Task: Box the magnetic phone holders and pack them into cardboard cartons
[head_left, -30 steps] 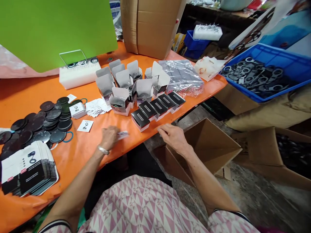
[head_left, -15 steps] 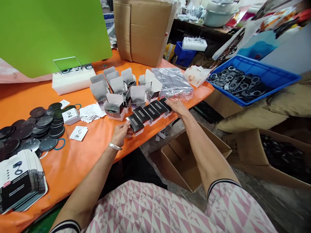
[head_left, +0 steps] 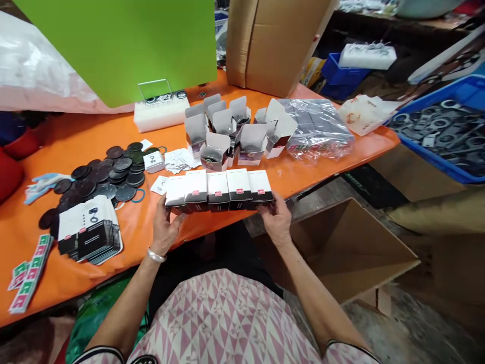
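Between my two hands is a row of several small closed boxes (head_left: 217,191), white on top with black lower faces and red labels. My left hand (head_left: 165,226) grips the left end of the row, and my right hand (head_left: 277,216) presses in at the right end. The row is held at the table's front edge, tilted so its white faces show. Just behind it stand several open small boxes (head_left: 252,141) with raised flaps and dark contents. White leaflets (head_left: 180,160) and a small stack of folded cards (head_left: 153,160) lie behind its left end.
On the orange table (head_left: 159,275) are black discs (head_left: 100,172), a stack of printed cards (head_left: 91,230), sticker strips (head_left: 32,275) and a plastic-wrapped pack (head_left: 316,124). A large carton (head_left: 276,45) stands behind. An open carton (head_left: 352,247) and a blue crate of parts (head_left: 447,131) are at right.
The row of boxes has been lifted and turned, so white faces now show instead of black tops. Both hands have drawn it nearer my body. The view has swung right-to-left, showing more table at left.
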A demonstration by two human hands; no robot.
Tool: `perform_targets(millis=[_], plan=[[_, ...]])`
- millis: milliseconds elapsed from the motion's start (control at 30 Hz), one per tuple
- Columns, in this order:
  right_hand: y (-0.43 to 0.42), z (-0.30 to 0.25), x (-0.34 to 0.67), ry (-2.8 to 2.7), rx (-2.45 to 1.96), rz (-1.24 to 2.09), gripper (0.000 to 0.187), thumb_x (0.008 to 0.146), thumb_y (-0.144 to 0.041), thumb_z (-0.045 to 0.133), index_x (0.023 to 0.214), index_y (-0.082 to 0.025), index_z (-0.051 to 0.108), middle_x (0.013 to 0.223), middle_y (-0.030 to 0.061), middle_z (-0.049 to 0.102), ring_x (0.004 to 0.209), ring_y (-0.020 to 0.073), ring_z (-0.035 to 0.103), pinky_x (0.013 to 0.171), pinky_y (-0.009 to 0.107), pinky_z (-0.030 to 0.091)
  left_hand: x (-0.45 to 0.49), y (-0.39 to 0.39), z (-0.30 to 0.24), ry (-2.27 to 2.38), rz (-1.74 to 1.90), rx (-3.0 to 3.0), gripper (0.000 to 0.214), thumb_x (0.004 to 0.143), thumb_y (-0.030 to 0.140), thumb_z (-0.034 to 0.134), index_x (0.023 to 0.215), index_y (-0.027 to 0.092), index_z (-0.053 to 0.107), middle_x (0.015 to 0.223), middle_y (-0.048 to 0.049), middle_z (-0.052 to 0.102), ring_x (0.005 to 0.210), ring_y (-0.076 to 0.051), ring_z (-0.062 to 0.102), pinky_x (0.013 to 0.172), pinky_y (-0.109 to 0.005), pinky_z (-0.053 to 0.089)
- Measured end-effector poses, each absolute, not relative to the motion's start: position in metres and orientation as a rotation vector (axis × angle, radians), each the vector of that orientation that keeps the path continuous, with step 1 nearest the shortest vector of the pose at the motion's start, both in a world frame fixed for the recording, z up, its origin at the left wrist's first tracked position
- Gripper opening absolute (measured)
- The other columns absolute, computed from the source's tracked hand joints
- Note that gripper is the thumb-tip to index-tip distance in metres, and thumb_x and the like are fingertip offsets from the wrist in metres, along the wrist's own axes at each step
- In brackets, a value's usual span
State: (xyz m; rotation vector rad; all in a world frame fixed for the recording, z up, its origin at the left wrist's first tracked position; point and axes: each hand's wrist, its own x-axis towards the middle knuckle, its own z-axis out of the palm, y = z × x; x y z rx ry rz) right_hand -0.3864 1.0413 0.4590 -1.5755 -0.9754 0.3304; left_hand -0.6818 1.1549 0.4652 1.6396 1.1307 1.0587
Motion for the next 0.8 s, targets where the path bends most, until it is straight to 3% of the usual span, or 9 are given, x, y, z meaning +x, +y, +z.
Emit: perform_targets(millis=[100, 233, 467, 667, 800], plan=[[1.051, 0.430, -0.402, -1.097, -1.713, 0.328, 0.068, 0.076, -0.047, 0.066, 0.132, -0.011, 0.053, 0.120, 0.0188, 0.067, 0.108, 0.0289, 0.066, 0.096, 0.045, 0.053, -0.700, 1.151, 0.437, 1.288, 0.852, 1.883, 0.078, 0.074, 0.034, 0.073, 0.142, 0.015, 0.041, 0.136, -0.0167, 0.056, 0.128, -0.032, 0.053, 0.110, -0.051, 0.042], [1.056, 0.423, -0.408, -1.111, -1.842, 0.334, 0.067, 0.079, -0.049, 0.058, 0.134, -0.011, 0.052, 0.117, 0.0171, 0.069, 0.105, 0.0278, 0.066, 0.096, 0.045, 0.052, -0.694, 1.147, 0.426, 1.266, 0.885, 1.969, 0.082, 0.076, 0.045, 0.072, 0.144, 0.013, 0.039, 0.140, -0.0186, 0.053, 0.130, -0.032, 0.051, 0.110, -0.048, 0.043], [1.047, 0.503, -0.429, -1.108, -2.077, 0.097, 0.054, 0.082, -0.054, 0.056, 0.119, -0.016, 0.067, 0.090, 0.0085, 0.073, 0.083, 0.0236, 0.066, 0.081, 0.035, 0.052, -0.697, 1.170, 0.480, 1.337, 1.032, 2.086, 0.073, 0.083, 0.062, 0.059, 0.133, 0.010, 0.051, 0.115, -0.0170, 0.065, 0.107, -0.030, 0.061, 0.094, -0.043, 0.049], [1.055, 0.529, -0.449, -1.125, -2.472, 0.357, 0.043, 0.087, -0.053, 0.049, 0.080, -0.016, 0.069, 0.067, 0.0054, 0.064, 0.068, 0.0191, 0.058, 0.064, 0.027, 0.040, -0.697, 1.196, 0.499, 1.542, 0.337, 2.158, 0.066, 0.087, 0.064, 0.050, 0.126, 0.011, 0.055, 0.110, -0.0207, 0.068, 0.108, -0.039, 0.063, 0.087, -0.046, 0.048], [1.060, 0.524, -0.452, -1.123, -2.478, 0.374, 0.040, 0.090, -0.049, 0.048, 0.080, -0.015, 0.066, 0.071, 0.0049, 0.063, 0.069, 0.0173, 0.056, 0.061, 0.025, 0.035, -0.693, 1.193, 0.496, 1.566, 0.261, 2.157, 0.068, 0.090, 0.066, 0.042, 0.129, 0.010, 0.050, 0.119, -0.0236, 0.065, 0.113, -0.041, 0.061, 0.087, -0.048, 0.048]])
